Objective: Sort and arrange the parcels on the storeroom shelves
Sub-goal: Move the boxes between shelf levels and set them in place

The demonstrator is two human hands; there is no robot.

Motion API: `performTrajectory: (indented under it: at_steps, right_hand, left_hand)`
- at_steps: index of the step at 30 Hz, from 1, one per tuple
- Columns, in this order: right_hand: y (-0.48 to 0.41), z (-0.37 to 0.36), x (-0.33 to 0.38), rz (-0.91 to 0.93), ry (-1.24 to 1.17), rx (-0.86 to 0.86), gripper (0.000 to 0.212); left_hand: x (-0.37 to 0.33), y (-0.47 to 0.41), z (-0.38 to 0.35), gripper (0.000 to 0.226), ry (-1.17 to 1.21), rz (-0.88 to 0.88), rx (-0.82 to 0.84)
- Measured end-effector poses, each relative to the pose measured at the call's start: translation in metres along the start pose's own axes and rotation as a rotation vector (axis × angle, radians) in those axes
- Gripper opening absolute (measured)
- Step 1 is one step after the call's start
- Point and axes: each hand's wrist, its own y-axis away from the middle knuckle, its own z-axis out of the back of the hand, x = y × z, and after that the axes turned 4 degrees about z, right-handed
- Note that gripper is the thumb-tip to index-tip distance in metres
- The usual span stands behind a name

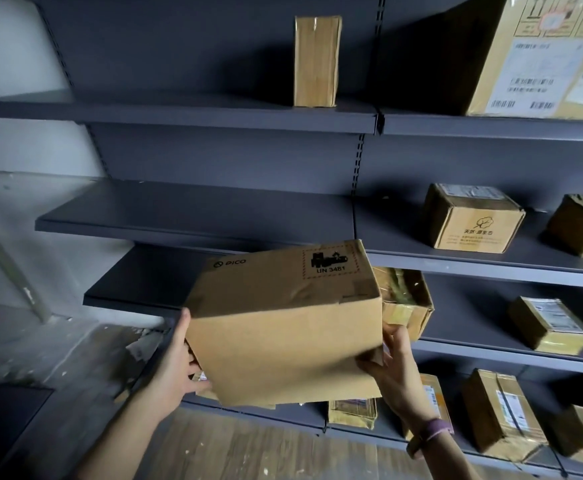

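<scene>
I'm holding the PICO cardboard box [283, 327] up off everything, tilted, right at the front edges of the grey shelving [196, 209]. My left hand [175, 368] is gripping its lower left side, thumb lying up the edge, and my right hand [397, 368] is curling round the lower right corner.

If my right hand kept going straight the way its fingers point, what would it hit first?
Probably the taped parcel on the shelf just beyond your right hand, which grips the box, though depth is unclear.
</scene>
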Motion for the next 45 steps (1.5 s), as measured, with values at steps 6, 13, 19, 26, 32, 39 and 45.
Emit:
performTrajectory:
  at_steps: [6,13,19,26,32,39,45]
  right_hand:
    - [0.011,0.008,0.024,-0.143,-0.29,0.169,0.076]
    - [0.01,0.003,0.012,-0.299,-0.332,0.143,0.059]
    - [0.024,0.002,-0.017,-0.248,-0.319,0.072,0.062]
    - [0.036,-0.005,-0.017,-0.229,-0.305,-0.045,0.062]
    - [0.042,-0.038,0.03,-0.105,-0.326,-0.013,0.078]
    - [0.054,-0.085,0.067,0.352,0.257,-0.048,0.083]
    - [0.056,-0.095,0.066,0.425,0.321,-0.124,0.085]
  left_hand:
    - [0.01,0.003,0.012,0.054,0.155,-0.086,0.086]
    - [0.015,0.002,0.032,0.048,0.029,-0.147,0.28]
    - [0.024,-0.007,0.037,0.093,-0.221,-0.128,0.169]
    - [0.038,-0.022,0.033,0.089,-0.086,-0.139,0.061]
    - [0.034,-0.03,0.025,0.036,0.1,-0.155,0.059]
    - [0.024,-0.03,0.005,0.029,0.166,-0.101,-0.022]
    - [0.025,-0.042,0.003,0.03,0.194,-0.066,-0.037]
